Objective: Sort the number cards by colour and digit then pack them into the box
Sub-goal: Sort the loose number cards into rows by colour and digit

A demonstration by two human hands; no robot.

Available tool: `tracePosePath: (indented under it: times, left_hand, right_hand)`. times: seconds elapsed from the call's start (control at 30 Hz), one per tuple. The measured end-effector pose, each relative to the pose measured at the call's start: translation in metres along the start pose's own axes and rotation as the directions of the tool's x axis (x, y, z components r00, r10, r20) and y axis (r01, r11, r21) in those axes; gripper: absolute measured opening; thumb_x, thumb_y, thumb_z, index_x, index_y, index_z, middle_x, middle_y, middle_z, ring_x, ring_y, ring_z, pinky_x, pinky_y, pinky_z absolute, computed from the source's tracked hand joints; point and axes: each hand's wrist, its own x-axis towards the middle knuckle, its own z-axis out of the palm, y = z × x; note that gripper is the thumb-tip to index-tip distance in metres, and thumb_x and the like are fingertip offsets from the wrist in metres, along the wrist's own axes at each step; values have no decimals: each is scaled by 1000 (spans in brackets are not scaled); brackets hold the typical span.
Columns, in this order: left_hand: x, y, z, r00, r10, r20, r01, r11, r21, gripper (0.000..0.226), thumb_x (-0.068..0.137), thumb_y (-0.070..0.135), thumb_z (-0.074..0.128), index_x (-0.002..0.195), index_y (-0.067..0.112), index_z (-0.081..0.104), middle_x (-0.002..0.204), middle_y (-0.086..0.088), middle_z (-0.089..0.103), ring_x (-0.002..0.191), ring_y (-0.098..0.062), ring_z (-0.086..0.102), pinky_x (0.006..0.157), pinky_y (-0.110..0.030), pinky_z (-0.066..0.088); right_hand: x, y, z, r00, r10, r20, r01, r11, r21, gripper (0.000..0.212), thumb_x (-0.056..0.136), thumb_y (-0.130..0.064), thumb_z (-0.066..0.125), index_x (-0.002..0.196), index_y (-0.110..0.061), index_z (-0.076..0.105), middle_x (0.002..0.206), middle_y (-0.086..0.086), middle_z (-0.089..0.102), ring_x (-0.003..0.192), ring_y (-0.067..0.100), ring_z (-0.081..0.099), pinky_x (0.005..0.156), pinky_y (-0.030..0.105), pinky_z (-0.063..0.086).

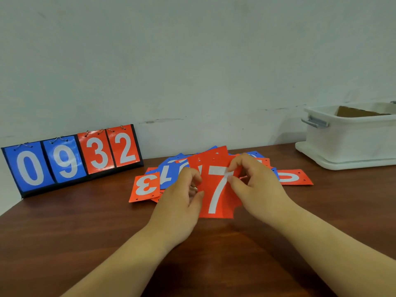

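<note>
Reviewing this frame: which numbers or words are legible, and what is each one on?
"0" and "9": blue flip cards on the scoreboard.
"3" and "2": red flip cards beside them.
"7": held red card, gripped by left hand and right hand.
"3": upside-down red card at the pile edge.
Other pile digits: partly covered, unreadable.

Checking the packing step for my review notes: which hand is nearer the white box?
Right. The right hand pinches the red 7 card from its right side, with the white box farther right; the left hand grips the card's left edge, farther away.
</note>
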Motion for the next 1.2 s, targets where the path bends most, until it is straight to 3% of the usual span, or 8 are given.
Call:
tracePosePath:
  times: [0.27, 0.4, 0.57, 0.67, 0.77, 0.93, 1.1, 1.2]
  left_hand:
    - [0, -1, -1, 994, 93, 54, -100, 985, 138, 22, 98, 22, 61, 101, 41, 49, 103, 26, 54, 101, 5, 55, 78, -13, 47]
    - [0, -9, 7, 986, 29, 166, -53, 989, 140, 18, 98, 25, 61, 101, 40, 50, 85, 14, 56, 83, -1, 54, 66, -18, 42]
    - [3, -14, 20, 975, -20, 220, 9, 999, 50, 24, 99, 23, 60, 99, 45, 50, 76, 6, 51, 67, -6, 47, 65, -25, 44]
    - [2, -12, 26, 970, -10, 245, 18, 999, -30, 26, 100, 29, 59, 109, 51, 48, 87, 8, 55, 76, -4, 54, 72, -21, 49]
    - [-3, -7, 30, 939, -19, 344, 7, 999, 36, 38, 99, 42, 59, 132, 50, 42, 106, 21, 54, 92, 8, 54, 80, -13, 46]
    - [-11, 3, 34, 871, 14, 491, -216, 908, 358, 48, 94, 62, 52, 138, 45, 45, 128, 19, 48, 122, -5, 44, 105, -31, 40]
    - [-24, 25, 43, 885, -102, 454, -161, 848, 504, 47, 94, 66, 45, 136, 47, 46, 139, 14, 45, 131, -13, 39, 108, -41, 39]
    - [-43, 44, 55, 894, -122, 430, -136, 843, 521, 45, 96, 64, 43, 138, 46, 45, 141, 12, 45, 133, -14, 39, 107, -40, 39]
  right_hand:
    - [-1, 0, -3, 987, -80, 137, 93, 991, -91, 25, 91, -11, 62, 94, -36, 57, 96, -18, 63, 91, 5, 57, 74, 13, 42]
    - [-1, 7, -5, 954, -65, 293, 107, 986, -127, 26, 91, -11, 62, 99, -36, 57, 99, -21, 60, 94, 2, 56, 78, 14, 43]
    - [-1, 6, -9, 937, 91, 337, -49, 990, -132, 31, 91, -9, 57, 100, -38, 53, 85, -9, 57, 74, 4, 51, 66, 21, 42]
    - [5, 2, -13, 901, 255, 351, -223, 966, -129, 35, 90, -6, 51, 108, -36, 52, 90, -10, 55, 74, 4, 53, 60, 21, 40]
    - [8, 5, -26, 836, 457, 304, -414, 889, -197, 37, 93, -7, 43, 119, -31, 53, 106, -6, 56, 85, 11, 55, 60, 23, 38]
    - [-48, 18, -92, 820, 530, 216, -373, 781, -501, 41, 96, -11, 39, 132, -26, 54, 129, 3, 59, 110, 21, 57, 89, 32, 45]
    - [-129, 38, -167, 800, 589, 117, -343, 608, -716, 43, 101, -33, 35, 142, -36, 44, 127, 2, 42, 102, 22, 60, 92, 37, 51]
    - [-154, 37, -189, 812, 562, 160, -300, 636, -711, 46, 100, -28, 37, 144, -37, 44, 131, 0, 41, 108, 22, 58, 94, 34, 49]
